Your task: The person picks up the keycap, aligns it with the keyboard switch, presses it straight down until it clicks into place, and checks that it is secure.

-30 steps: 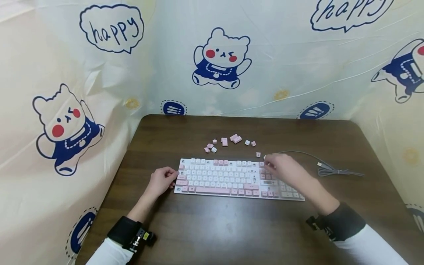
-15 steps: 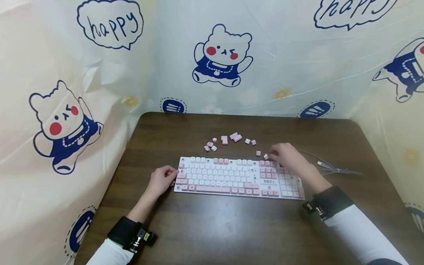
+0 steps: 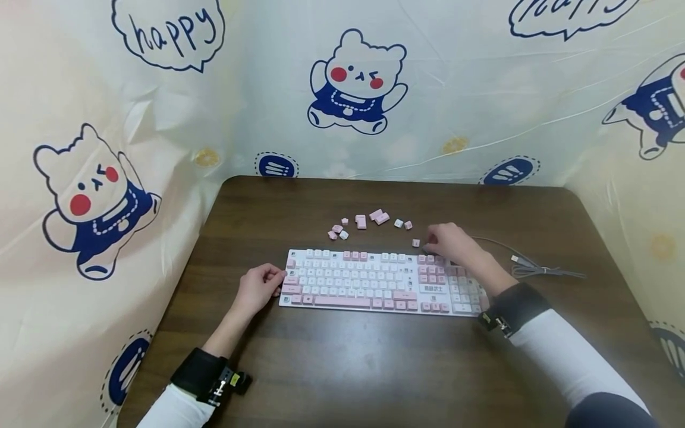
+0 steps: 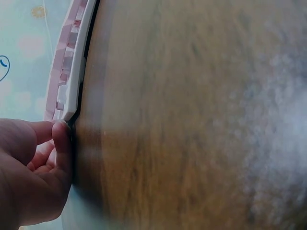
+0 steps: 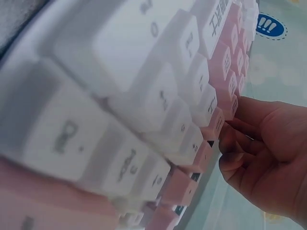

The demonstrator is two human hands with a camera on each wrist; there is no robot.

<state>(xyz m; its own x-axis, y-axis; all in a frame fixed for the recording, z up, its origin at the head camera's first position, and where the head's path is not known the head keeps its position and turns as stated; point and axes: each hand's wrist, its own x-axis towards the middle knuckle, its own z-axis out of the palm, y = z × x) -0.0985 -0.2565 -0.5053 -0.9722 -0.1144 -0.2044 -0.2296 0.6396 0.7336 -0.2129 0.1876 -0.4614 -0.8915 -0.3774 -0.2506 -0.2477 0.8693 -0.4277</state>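
Two hands at a pink-and-white plastic keyboard (image 3: pixel 377 284) on a dark wood-grain table (image 3: pixel 374 368).

The left hand (image 3: pixel 258 288) grips its left end, fingers curled; the right hand (image 3: pixel 449 242) curls at the far edge (holding what, I cannot tell). Beyond lie loose pink and white keycaps (image 3: pixel 369 221), a grey cable (image 3: pixel 527 267), and a glossy bear-print sheet (image 3: pixel 357 83).

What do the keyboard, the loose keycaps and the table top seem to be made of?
Keyboard: likely moulded plastic, matte pink and white caps with printed legends. Loose keycaps: apparently the same matte plastic, matching in colour. Table: dark brown wood or wood-look laminate, showing grain streaks and a soft sheen; which one is unclear.
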